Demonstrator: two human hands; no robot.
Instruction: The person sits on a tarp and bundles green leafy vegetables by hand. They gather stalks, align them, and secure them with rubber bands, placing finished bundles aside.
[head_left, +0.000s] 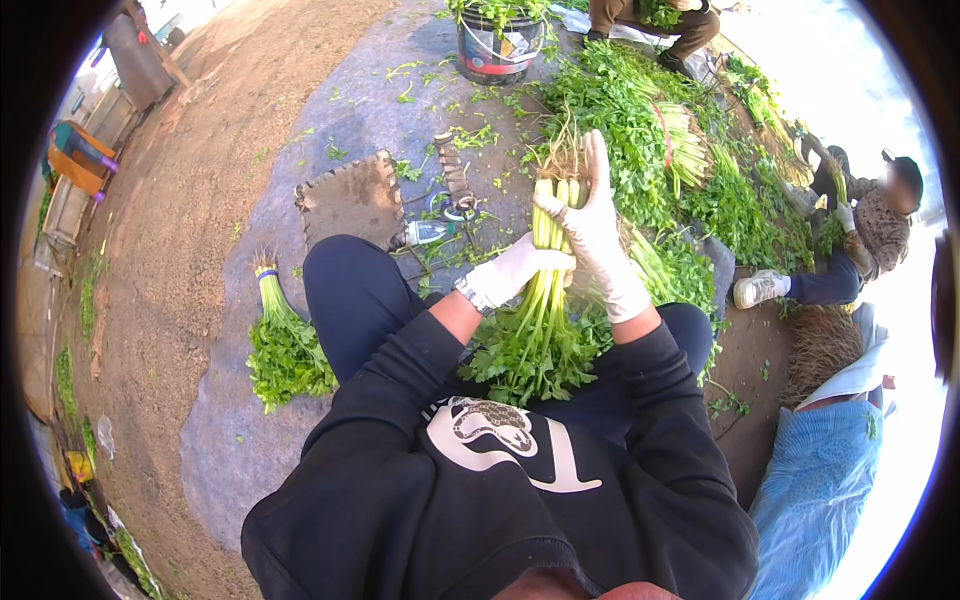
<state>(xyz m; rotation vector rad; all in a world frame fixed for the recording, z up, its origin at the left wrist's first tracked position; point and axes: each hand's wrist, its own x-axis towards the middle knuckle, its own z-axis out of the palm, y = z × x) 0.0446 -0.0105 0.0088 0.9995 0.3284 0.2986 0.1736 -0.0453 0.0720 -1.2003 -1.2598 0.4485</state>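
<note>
A bunch of celery (546, 300) is held over my lap, its roots pointing away from me and its leaves towards me. My left hand (514, 274), in a white glove, is closed around the stalks at mid-length. Higher up, my right hand (596, 232), also gloved, wraps its thumb across the stalks near the roots, with its fingers extended along their right side. A second celery bunch (281, 330), bound near its roots with a blue band, lies on the ground cloth to the left.
Beyond my knees are a flat brown mat (352, 199), a plastic bottle (429, 232), tape rolls (459, 206) and a bucket (499, 49) with greens. A large celery heap (622, 127) spreads to the right, near two other people. Blue sheeting (817, 487) lies at lower right.
</note>
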